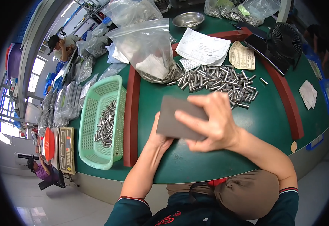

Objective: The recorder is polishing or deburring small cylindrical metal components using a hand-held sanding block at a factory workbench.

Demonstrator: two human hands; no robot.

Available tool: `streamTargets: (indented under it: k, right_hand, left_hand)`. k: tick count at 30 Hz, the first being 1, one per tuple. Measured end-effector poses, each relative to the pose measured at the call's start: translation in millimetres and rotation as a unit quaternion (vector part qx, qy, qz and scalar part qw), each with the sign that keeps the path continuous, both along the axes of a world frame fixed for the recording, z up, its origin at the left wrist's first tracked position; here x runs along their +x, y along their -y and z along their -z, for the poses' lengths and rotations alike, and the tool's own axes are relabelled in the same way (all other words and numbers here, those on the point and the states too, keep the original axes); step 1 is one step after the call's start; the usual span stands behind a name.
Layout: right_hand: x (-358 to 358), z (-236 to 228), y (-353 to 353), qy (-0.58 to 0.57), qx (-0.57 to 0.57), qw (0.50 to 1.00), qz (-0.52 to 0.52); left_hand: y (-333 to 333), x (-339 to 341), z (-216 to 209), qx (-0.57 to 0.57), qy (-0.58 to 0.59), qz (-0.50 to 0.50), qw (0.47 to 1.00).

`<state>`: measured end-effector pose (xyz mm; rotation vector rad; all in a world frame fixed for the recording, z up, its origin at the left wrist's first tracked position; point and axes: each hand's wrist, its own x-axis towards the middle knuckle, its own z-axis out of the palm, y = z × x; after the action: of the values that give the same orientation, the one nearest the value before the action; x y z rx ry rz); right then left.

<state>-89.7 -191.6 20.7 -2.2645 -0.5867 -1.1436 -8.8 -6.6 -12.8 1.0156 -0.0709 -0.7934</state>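
Plainly, left hand (161, 139) holds a flat, matte slab (169, 121); right hand (219, 124) touches it.

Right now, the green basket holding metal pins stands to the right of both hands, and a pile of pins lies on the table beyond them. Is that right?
No: the head view shows the green basket to the left of the left hand and right hand. It does hold metal pins, and a pile of pins lies on the table beyond them.
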Motion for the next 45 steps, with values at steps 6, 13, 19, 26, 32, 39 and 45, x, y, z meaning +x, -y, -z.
streamTargets:
  k: [6,13,19,26,32,39,45]
  right_hand:
    - [1,-6,15,-0.026,0.055,0.996,0.066]
    - [8,1,27,-0.036,0.115,0.983,0.139]
    - [-2,1,1,0.016,0.007,1.000,-0.018]
    - [6,3,11,0.053,0.078,0.995,0.027]
    - [15,4,26,-0.009,0.045,0.988,0.149]
    - [10,3,29,-0.029,0.113,0.982,0.151]
    - [3,-4,19,-0.040,0.079,0.995,0.034]
  left_hand:
    - [2,2,-1,-0.090,0.129,0.012,0.987]
    - [2,4,-3,-0.128,0.084,0.012,0.988]
    - [-5,-2,1,-0.028,-0.059,0.007,0.998]
    - [10,-6,-5,-0.123,-0.027,0.024,0.992]
    - [6,3,2,-0.149,0.026,0.108,0.983]
    - [7,-3,-8,-0.113,-0.001,0.082,0.990]
    - [10,-4,-17,-0.081,-0.005,0.009,0.997]
